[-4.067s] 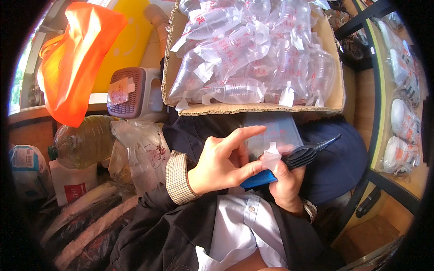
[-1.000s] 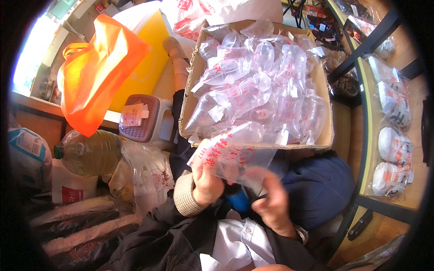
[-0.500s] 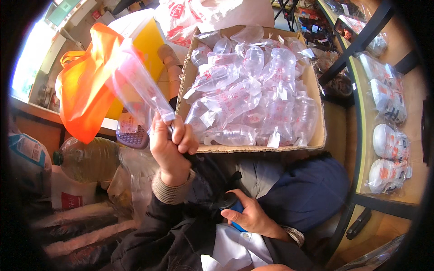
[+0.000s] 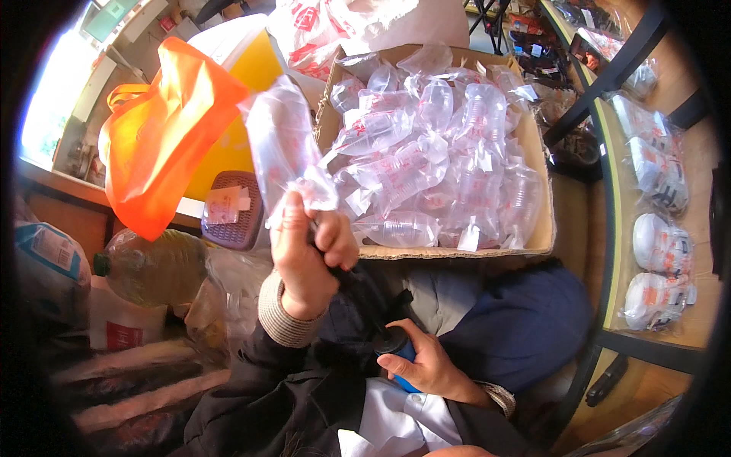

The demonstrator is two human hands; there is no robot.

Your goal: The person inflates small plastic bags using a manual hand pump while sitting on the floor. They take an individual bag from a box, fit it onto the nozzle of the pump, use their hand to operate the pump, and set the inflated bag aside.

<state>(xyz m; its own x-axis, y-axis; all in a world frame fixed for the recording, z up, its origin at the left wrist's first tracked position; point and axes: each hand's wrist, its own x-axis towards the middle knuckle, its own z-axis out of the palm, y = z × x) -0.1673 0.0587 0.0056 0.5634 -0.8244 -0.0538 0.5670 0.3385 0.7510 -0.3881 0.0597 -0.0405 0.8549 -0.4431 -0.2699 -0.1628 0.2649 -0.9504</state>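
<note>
My left hand (image 4: 308, 255) is closed, raised left of the cardboard box (image 4: 426, 252). A clear plastic bag (image 4: 285, 145) with a pinkish tint stands up out of its grip. Something dark and slim also shows in that fist, and a dark length runs from there down toward my right hand (image 4: 430, 365). Low before my body, this hand wraps round a blue cylinder (image 4: 402, 355) with a black top; its lower part is hidden by my fingers and sleeve. Filling the box are several clear, ridged plastic packages (image 4: 407, 171) with red print and white tabs.
An orange bag (image 4: 164, 145) and a yellow panel (image 4: 259, 68) stand at the left. Below them are a purple perforated basket (image 4: 247, 190) and a large clear bottle (image 4: 156, 263). Shelving with wrapped white shoes (image 4: 661, 244) rises at the right. White bags (image 4: 403, 23) lie behind the box.
My left hand has shifted slightly right and down. The bag has swung right and looks broader and fuller. My right hand still holds the blue cylinder, almost in place.
</note>
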